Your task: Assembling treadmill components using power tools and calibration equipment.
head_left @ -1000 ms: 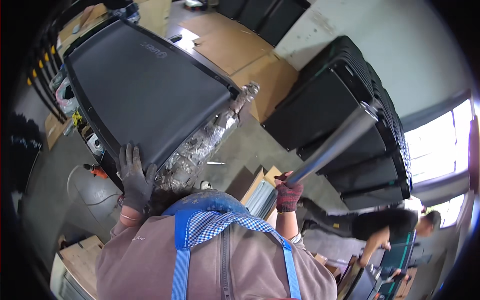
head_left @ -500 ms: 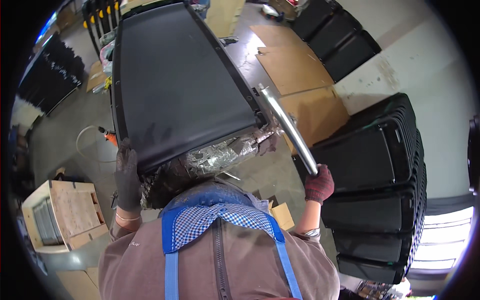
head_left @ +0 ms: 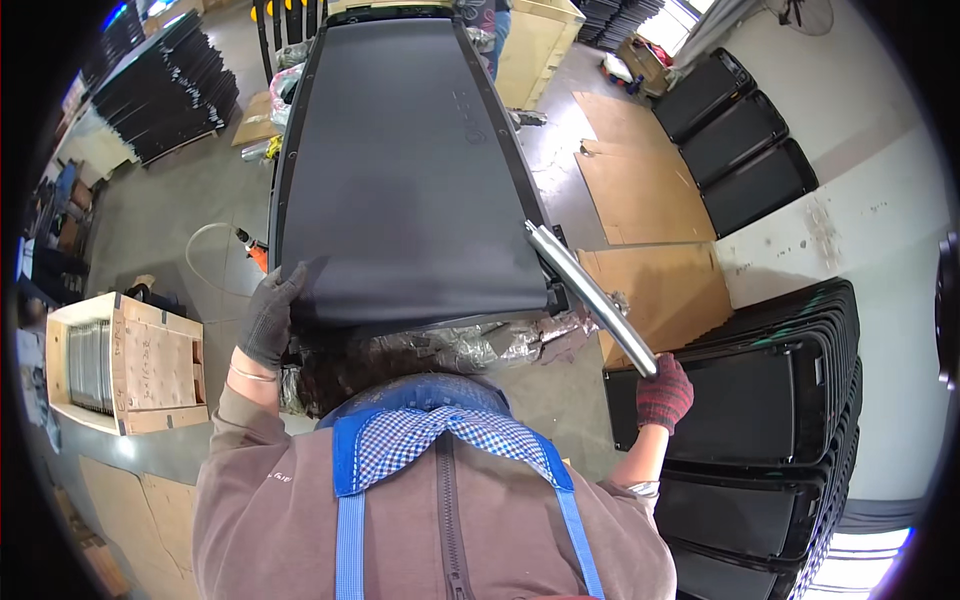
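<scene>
The left hand (head_left: 268, 318), in a grey glove, is closed on the lower left corner of a large black panel (head_left: 400, 170), which extends up and away from it. The right hand (head_left: 663, 392), in a red glove, grips the lower end of a silver metal tube (head_left: 590, 296) at the panel's right edge. Crinkled plastic wrap (head_left: 470, 345) lies between both hands, under the panel.
</scene>
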Demonstrator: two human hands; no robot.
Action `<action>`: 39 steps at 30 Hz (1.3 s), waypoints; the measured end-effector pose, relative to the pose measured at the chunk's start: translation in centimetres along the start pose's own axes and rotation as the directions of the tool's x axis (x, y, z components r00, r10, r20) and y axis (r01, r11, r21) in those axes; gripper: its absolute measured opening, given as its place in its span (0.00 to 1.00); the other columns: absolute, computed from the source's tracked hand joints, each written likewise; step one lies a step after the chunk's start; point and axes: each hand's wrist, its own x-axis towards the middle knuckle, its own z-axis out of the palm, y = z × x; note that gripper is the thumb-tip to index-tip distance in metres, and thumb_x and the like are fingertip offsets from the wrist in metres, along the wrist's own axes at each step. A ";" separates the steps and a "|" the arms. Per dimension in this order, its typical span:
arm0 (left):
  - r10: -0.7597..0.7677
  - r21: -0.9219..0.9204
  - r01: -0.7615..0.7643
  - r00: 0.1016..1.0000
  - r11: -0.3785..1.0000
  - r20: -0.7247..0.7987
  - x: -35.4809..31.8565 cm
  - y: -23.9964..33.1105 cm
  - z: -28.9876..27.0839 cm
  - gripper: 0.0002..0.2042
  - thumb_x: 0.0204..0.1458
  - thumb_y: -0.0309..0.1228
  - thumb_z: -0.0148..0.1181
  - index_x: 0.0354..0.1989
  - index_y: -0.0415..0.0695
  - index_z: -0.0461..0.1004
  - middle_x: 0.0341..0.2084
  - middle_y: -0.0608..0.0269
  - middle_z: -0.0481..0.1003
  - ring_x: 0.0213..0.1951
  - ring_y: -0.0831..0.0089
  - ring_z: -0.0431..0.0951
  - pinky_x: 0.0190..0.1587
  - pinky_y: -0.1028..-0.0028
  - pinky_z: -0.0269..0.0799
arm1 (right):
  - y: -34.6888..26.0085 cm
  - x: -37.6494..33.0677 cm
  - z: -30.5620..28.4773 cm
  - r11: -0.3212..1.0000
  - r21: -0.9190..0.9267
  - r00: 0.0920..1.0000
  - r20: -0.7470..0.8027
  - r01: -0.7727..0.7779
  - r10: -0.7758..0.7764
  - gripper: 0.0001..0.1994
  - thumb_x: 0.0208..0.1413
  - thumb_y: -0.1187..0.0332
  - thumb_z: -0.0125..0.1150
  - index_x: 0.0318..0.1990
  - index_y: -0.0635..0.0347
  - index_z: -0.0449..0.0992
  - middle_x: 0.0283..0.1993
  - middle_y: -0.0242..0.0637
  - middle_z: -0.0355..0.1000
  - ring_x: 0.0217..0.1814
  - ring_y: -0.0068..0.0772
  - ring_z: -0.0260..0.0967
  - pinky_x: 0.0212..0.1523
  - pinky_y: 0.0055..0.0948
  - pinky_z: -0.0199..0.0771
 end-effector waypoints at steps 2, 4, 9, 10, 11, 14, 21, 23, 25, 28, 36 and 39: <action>0.037 0.050 -0.037 0.999 0.998 0.001 0.4 -0.4 -0.1 0.17 0.58 0.36 0.51 0.52 0.40 0.68 0.45 0.62 0.73 0.46 0.74 0.72 0.52 0.73 0.65 | 0.1 0.0 0.1 1.000 0.018 0.999 0.048 -0.021 0.020 0.12 0.36 0.70 0.63 0.33 0.51 0.72 0.33 0.36 0.73 0.37 0.44 0.72 0.37 0.40 0.73; 0.054 -0.018 -0.055 0.998 0.998 -0.036 0.1 -0.8 0.5 0.17 0.59 0.36 0.51 0.52 0.40 0.68 0.45 0.62 0.73 0.46 0.74 0.72 0.52 0.73 0.66 | 0.1 0.4 0.2 0.999 0.029 0.997 0.075 -0.026 0.024 0.13 0.36 0.71 0.63 0.34 0.51 0.72 0.34 0.37 0.73 0.38 0.45 0.72 0.38 0.41 0.73; 0.087 -0.195 -0.113 0.987 0.974 -0.137 -0.1 -1.2 2.3 0.17 0.59 0.37 0.51 0.52 0.40 0.68 0.44 0.64 0.73 0.45 0.74 0.72 0.51 0.73 0.67 | 0.2 1.6 -0.2 0.999 -0.044 0.995 0.103 0.002 0.003 0.14 0.35 0.69 0.65 0.33 0.51 0.72 0.34 0.35 0.73 0.39 0.42 0.72 0.38 0.39 0.72; 0.093 -0.218 -0.127 0.983 0.968 -0.159 -0.2 -1.3 2.3 0.17 0.59 0.37 0.50 0.52 0.40 0.68 0.44 0.64 0.73 0.45 0.74 0.72 0.50 0.74 0.67 | 0.1 2.1 -0.2 0.998 -0.062 0.995 0.104 0.011 -0.005 0.14 0.35 0.69 0.66 0.33 0.51 0.72 0.34 0.35 0.73 0.39 0.42 0.72 0.38 0.39 0.72; 0.091 -0.221 -0.128 0.981 0.967 -0.169 -0.2 -1.4 2.2 0.17 0.59 0.37 0.50 0.52 0.40 0.68 0.44 0.64 0.73 0.45 0.74 0.72 0.50 0.74 0.67 | 0.0 2.5 -0.3 0.997 -0.080 0.994 0.105 0.022 -0.014 0.14 0.34 0.68 0.66 0.34 0.51 0.72 0.35 0.35 0.73 0.40 0.42 0.72 0.39 0.39 0.71; 0.081 -0.185 -0.099 0.991 0.978 -0.104 -0.2 -1.4 1.7 0.22 0.59 0.41 0.50 0.57 0.41 0.63 0.50 0.60 0.70 0.50 0.69 0.71 0.55 0.68 0.66 | 0.1 3.2 -1.2 0.995 -0.102 0.991 0.133 0.023 -0.010 0.14 0.34 0.69 0.66 0.34 0.51 0.73 0.36 0.35 0.73 0.41 0.42 0.71 0.41 0.39 0.71; 0.056 -0.202 -0.086 0.987 0.976 -0.148 -0.6 -1.5 1.7 0.22 0.58 0.42 0.50 0.56 0.41 0.63 0.49 0.60 0.71 0.50 0.69 0.71 0.54 0.68 0.66 | 3.7 5.0 -0.5 0.976 -0.205 0.997 0.046 0.069 -0.061 0.13 0.35 0.71 0.64 0.34 0.52 0.73 0.35 0.35 0.72 0.42 0.42 0.70 0.45 0.38 0.68; 0.060 -0.225 -0.091 0.988 0.970 -0.144 -0.8 -1.1 2.1 0.22 0.58 0.42 0.50 0.56 0.41 0.64 0.49 0.60 0.71 0.50 0.69 0.72 0.54 0.68 0.67 | 4.0 5.5 -0.6 0.979 -0.196 0.998 0.014 0.063 -0.061 0.13 0.35 0.73 0.62 0.33 0.53 0.73 0.34 0.35 0.72 0.42 0.42 0.69 0.47 0.39 0.67; 0.034 -0.266 -0.081 0.984 0.960 -0.175 -0.9 -0.5 2.9 0.18 0.59 0.39 0.51 0.52 0.42 0.67 0.44 0.63 0.73 0.46 0.72 0.73 0.50 0.72 0.68 | 3.4 5.8 -0.8 0.978 -0.185 0.994 -0.014 0.102 -0.106 0.12 0.35 0.73 0.62 0.32 0.53 0.73 0.34 0.35 0.72 0.42 0.41 0.69 0.47 0.39 0.66; 0.033 -0.235 -0.079 0.980 0.969 -0.194 -1.0 -0.6 2.7 0.16 0.59 0.37 0.51 0.51 0.41 0.68 0.43 0.63 0.73 0.44 0.72 0.73 0.49 0.74 0.68 | 0.4 7.2 -0.8 0.968 -0.155 0.975 -0.071 0.198 -0.210 0.11 0.35 0.74 0.60 0.31 0.53 0.73 0.33 0.34 0.72 0.42 0.41 0.69 0.47 0.40 0.66; 0.319 0.680 -0.186 0.945 0.709 -0.075 -3.7 -0.4 1.5 0.21 0.58 0.37 0.50 0.54 0.35 0.64 0.48 0.51 0.70 0.50 0.62 0.71 0.54 0.67 0.64 | -12.0 11.0 0.2 0.810 0.080 0.803 -0.219 0.581 -0.554 0.12 0.33 0.74 0.58 0.30 0.50 0.73 0.34 0.32 0.73 0.41 0.41 0.69 0.48 0.41 0.67; 0.383 0.798 -0.191 0.922 0.571 -0.053 -4.0 -0.5 1.3 0.21 0.58 0.38 0.48 0.55 0.34 0.63 0.49 0.47 0.70 0.51 0.56 0.71 0.53 0.66 0.64 | -15.9 11.6 0.1 0.619 0.196 0.647 -0.321 0.760 -0.692 0.17 0.33 0.76 0.57 0.36 0.49 0.74 0.38 0.35 0.74 0.45 0.41 0.70 0.52 0.40 0.66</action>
